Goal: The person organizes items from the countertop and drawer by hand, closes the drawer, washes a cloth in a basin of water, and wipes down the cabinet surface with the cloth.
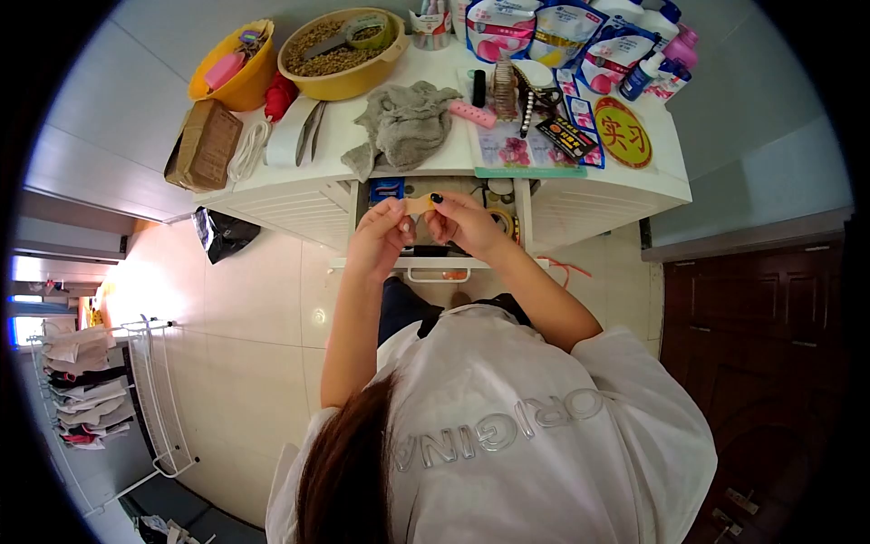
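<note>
A small tan strip that looks like an adhesive bandage (417, 206) is stretched between both hands, above the open drawer (520, 208). My left hand (381, 238) pinches one end between thumb and fingers. At the other end, my right hand (464, 223) grips it with thumb and index finger; one of its nails is dark. Below the hands, the drawer holds a blue packet (387, 189), a yellow tape roll (500, 220) and other small items, partly hidden by the hands.
On the white cabinet top lie a grey cloth (408, 122), a pink comb-like item (472, 113), a yellow basin (344, 83), a cardboard box (205, 145) and several detergent pouches (501, 27). A black bag (225, 236) lies on the floor at left.
</note>
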Demonstrator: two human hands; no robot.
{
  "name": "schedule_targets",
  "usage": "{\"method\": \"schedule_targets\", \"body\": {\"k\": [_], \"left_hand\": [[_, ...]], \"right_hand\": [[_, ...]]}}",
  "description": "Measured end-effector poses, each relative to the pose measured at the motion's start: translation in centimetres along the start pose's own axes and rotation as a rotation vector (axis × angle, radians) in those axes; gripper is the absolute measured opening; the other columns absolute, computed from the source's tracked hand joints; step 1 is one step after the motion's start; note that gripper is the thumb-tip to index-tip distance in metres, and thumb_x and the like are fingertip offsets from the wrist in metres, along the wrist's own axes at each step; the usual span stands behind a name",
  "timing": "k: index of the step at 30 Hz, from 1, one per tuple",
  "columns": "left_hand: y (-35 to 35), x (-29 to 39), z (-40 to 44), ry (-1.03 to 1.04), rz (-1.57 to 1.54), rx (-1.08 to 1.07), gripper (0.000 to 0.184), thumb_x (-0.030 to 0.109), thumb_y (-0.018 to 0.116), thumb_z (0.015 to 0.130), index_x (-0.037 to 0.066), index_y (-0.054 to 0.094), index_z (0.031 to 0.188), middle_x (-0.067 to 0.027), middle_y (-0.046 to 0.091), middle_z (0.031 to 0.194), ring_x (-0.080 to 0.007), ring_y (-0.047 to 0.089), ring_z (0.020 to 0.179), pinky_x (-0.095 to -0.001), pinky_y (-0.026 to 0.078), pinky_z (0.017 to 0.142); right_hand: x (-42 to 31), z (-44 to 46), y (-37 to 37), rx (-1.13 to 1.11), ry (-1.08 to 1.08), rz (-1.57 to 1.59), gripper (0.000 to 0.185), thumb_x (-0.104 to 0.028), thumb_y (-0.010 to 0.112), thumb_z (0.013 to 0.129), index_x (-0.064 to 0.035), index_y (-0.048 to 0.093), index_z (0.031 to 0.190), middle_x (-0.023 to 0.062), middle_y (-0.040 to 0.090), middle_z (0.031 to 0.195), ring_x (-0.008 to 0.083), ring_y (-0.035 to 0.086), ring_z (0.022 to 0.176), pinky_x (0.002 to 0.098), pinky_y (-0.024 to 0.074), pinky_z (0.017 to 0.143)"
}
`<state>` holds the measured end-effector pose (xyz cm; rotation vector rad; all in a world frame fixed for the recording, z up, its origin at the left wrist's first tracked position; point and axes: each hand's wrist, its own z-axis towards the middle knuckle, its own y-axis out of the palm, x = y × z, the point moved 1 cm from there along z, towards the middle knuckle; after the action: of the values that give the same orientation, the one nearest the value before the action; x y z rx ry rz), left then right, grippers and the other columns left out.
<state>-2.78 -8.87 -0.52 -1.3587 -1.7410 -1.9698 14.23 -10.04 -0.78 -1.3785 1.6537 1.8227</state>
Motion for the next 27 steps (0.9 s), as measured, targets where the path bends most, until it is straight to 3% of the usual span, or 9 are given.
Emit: {"method": "schedule_targets", "body": {"k": [4, 7, 9, 12, 16, 18, 21, 24, 27], "left_hand": [[0.6, 0.0, -0.1, 0.051, 0.233, 0.235, 0.016, 0.021, 0.053, 0.089, 0.006, 0.055, 0.094, -0.0008, 0.056, 0.072, -0.0105, 0.052, 0.064, -0.0205, 0.041, 0.060], [-0.9, -0.5, 0.0, 0.282, 0.713, 0.380, 0.019, 0.019, 0.055, 0.088, 0.002, 0.057, 0.097, -0.0024, 0.058, 0.072, -0.0104, 0.055, 0.066, -0.0233, 0.044, 0.059], [-2.5, -0.9, -0.5, 0.266, 0.964, 0.433, 0.019, 0.017, 0.057, 0.085, 0.002, 0.058, 0.097, -0.0050, 0.059, 0.072, -0.0130, 0.057, 0.066, -0.0258, 0.045, 0.059], [-2.6, -1.3, -0.5, 0.310, 1.290, 0.438, 0.019, 0.017, 0.058, 0.082, 0.004, 0.061, 0.095, -0.0083, 0.061, 0.075, -0.0187, 0.060, 0.068, -0.0301, 0.047, 0.061], [-0.8, -1.6, -1.1, 0.277, 1.720, 0.316, 0.020, 0.022, 0.057, 0.080, 0.007, 0.063, 0.091, -0.0094, 0.063, 0.080, -0.0268, 0.061, 0.074, -0.0357, 0.048, 0.065], [-1.0, -1.4, -1.1, 0.217, 1.680, 0.314, 0.021, 0.024, 0.057, 0.080, 0.008, 0.063, 0.093, -0.0078, 0.065, 0.084, -0.0245, 0.063, 0.075, -0.0347, 0.049, 0.065], [-1.4, -1.4, -1.2, 0.168, 1.656, 0.314, 0.022, 0.025, 0.057, 0.080, 0.009, 0.064, 0.094, -0.0070, 0.065, 0.086, -0.0227, 0.064, 0.075, -0.0332, 0.049, 0.065], [-1.3, -1.3, -1.3, 0.139, 1.670, 0.315, 0.023, 0.026, 0.057, 0.080, 0.009, 0.064, 0.095, -0.0068, 0.065, 0.086, -0.0222, 0.064, 0.075, -0.0325, 0.049, 0.065], [-1.1, -1.4, -1.2, 0.139, 1.652, 0.326, 0.022, 0.027, 0.058, 0.079, 0.010, 0.065, 0.091, -0.0067, 0.065, 0.083, -0.0243, 0.063, 0.076, -0.0348, 0.049, 0.065]], "right_hand": [[-1.4, 0.3, -0.5, 0.151, -0.100, -0.377, 0.022, -0.021, 0.049, 0.089, -0.0005, 0.057, 0.088, 0.0022, 0.056, 0.067, 0.0077, 0.052, 0.058, 0.0215, 0.0421, 0.052], [-4.5, 0.1, -2.6, 0.449, -0.291, -0.793, 0.023, -0.023, 0.053, 0.087, -0.0002, 0.060, 0.087, 0.0024, 0.057, 0.063, 0.0084, 0.052, 0.054, 0.0228, 0.0415, 0.049], [-7.2, 0.0, -4.0, 0.667, -0.327, -0.681, 0.023, -0.022, 0.054, 0.086, -0.0008, 0.062, 0.084, 0.0020, 0.056, 0.058, 0.0088, 0.052, 0.051, 0.0229, 0.0417, 0.049], [-9.5, 0.7, -6.7, 0.651, -0.193, -0.812, 0.028, -0.029, 0.056, 0.084, -0.0017, 0.063, 0.080, 0.0043, 0.058, 0.058, 0.0121, 0.055, 0.052, 0.0272, 0.0438, 0.051], [-10.3, 1.6, -7.4, 0.766, -0.059, -1.327, 0.037, -0.039, 0.056, 0.082, -0.0026, 0.063, 0.078, 0.0082, 0.059, 0.060, 0.0212, 0.058, 0.055, 0.0363, 0.0453, 0.054], [-10.0, 1.2, -6.6, 0.921, -0.184, -1.604, 0.040, -0.043, 0.056, 0.081, -0.0034, 0.061, 0.076, 0.0095, 0.059, 0.061, 0.0254, 0.059, 0.057, 0.0399, 0.0453, 0.055], [-9.8, 0.4, -5.5, 1.005, -0.283, -1.612, 0.033, -0.038, 0.059, 0.079, -0.0050, 0.057, 0.075, 0.0090, 0.059, 0.061, 0.0271, 0.059, 0.057, 0.0398, 0.0447, 0.054], [-9.1, -0.9, -4.8, 0.976, -0.574, -1.475, 0.023, -0.027, 0.063, 0.078, -0.0048, 0.055, 0.077, 0.0064, 0.053, 0.054, 0.0227, 0.055, 0.052, 0.0335, 0.0420, 0.049], [-8.6, -2.1, -4.5, 0.926, -0.504, -1.471, 0.018, -0.023, 0.063, 0.077, -0.0073, 0.055, 0.081, 0.0060, 0.053, 0.055, 0.0226, 0.055, 0.052, 0.0331, 0.0417, 0.049]]}}
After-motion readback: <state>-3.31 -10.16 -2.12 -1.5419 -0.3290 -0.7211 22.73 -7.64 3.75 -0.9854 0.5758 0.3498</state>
